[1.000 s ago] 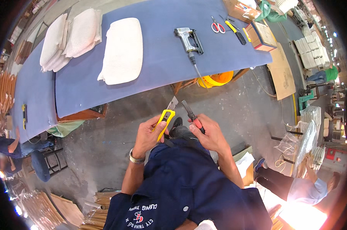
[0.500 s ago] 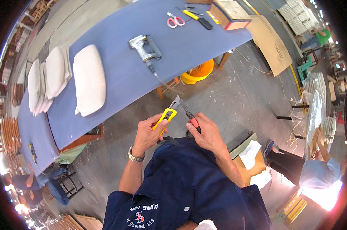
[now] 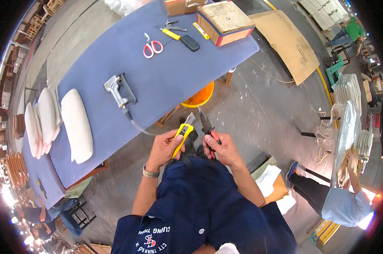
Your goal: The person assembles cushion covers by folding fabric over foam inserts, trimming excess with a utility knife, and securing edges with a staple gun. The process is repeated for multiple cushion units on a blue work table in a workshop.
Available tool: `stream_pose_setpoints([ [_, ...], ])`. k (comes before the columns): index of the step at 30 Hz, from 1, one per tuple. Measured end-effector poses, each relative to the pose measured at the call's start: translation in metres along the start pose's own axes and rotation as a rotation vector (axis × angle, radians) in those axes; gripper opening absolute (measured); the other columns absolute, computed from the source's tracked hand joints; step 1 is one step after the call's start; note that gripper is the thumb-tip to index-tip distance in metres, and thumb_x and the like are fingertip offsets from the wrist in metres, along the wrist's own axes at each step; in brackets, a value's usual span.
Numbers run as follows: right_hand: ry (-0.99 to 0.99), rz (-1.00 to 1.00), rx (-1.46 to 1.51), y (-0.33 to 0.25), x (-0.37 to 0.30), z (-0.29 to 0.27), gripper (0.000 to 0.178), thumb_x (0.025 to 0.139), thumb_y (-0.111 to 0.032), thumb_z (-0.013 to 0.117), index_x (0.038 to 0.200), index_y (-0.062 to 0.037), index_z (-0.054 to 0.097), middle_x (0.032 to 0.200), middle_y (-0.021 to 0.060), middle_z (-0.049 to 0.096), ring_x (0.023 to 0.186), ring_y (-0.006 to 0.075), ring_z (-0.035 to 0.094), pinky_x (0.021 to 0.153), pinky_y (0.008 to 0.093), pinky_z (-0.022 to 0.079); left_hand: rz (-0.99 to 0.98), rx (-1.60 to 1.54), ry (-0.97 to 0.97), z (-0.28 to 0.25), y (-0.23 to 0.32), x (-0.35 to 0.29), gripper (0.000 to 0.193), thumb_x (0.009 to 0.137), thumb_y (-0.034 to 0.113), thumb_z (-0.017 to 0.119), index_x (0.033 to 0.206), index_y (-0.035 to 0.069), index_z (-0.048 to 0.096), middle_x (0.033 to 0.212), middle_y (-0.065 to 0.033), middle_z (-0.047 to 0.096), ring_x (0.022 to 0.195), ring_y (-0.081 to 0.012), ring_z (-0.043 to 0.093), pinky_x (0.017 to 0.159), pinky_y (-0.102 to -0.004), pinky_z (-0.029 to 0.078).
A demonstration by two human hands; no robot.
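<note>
My left hand [image 3: 165, 148] is closed round a yellow utility knife [image 3: 183, 134], its blade pointing up and away from me. In my right hand [image 3: 223, 148] is a pair of pliers [image 3: 206, 122] with red-and-black handles and narrow dark jaws pointing away. The two tools are held side by side in front of my waist, with a small gap between them. Beyond my hands, a staple gun [image 3: 120, 91] with a hose lies on the blue-covered table [image 3: 157, 91]. Scissors [image 3: 152, 47] with red-and-white handles rest farther back on it.
A yellow-and-black tool [image 3: 181, 39] lies near a wooden box [image 3: 225, 21] at the table's far right. Pale padded cushions [image 3: 77, 125] are at the left. Under the table edge stands a yellow bucket [image 3: 198, 96]. A person in light blue [image 3: 344, 201] works at the right.
The table and its things have shifted left and partly downward in view. The knife and pliers are now farther apart, and the pliers stand more upright. Both hands keep their holds.
</note>
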State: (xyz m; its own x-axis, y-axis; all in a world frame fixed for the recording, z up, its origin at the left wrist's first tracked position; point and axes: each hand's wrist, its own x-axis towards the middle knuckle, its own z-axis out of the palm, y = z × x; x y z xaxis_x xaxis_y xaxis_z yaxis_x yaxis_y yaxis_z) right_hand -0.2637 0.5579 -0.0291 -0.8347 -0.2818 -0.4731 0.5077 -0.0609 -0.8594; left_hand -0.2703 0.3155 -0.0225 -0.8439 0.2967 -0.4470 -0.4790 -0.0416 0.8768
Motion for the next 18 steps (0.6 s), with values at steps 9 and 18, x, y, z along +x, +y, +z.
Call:
stream_pose_setpoints([
  [9, 0.581, 0.149, -0.409, 0.098, 0.113, -0.160, 0.049, 0.096, -0.043, 0.065, 0.081, 0.0038, 0.067, 0.067, 0.0172, 0.069, 0.058, 0.0312, 0.068, 0.064, 0.0448, 0.054, 0.047, 0.157, 0.201, 0.005, 0.058, 0.124, 0.032, 0.108, 0.026, 0.059, 0.124, 0.001, 0.068, 0.076, -0.0033, 0.067, 0.052, -0.0074, 0.058, 0.048, -0.0221, 0.045],
  [18, 0.422, 0.280, -0.642, 0.066, 0.242, -0.288, 0.044, 0.094, -0.039, 0.060, 0.087, 0.0025, 0.072, 0.066, 0.0192, 0.071, 0.065, 0.0340, 0.073, 0.072, 0.0450, 0.058, 0.097, 0.337, 0.407, 0.040, 0.105, 0.169, 0.034, 0.108, 0.029, 0.060, 0.126, 0.001, 0.068, 0.076, -0.0031, 0.067, 0.053, -0.0078, 0.058, 0.049, -0.0226, 0.045],
])
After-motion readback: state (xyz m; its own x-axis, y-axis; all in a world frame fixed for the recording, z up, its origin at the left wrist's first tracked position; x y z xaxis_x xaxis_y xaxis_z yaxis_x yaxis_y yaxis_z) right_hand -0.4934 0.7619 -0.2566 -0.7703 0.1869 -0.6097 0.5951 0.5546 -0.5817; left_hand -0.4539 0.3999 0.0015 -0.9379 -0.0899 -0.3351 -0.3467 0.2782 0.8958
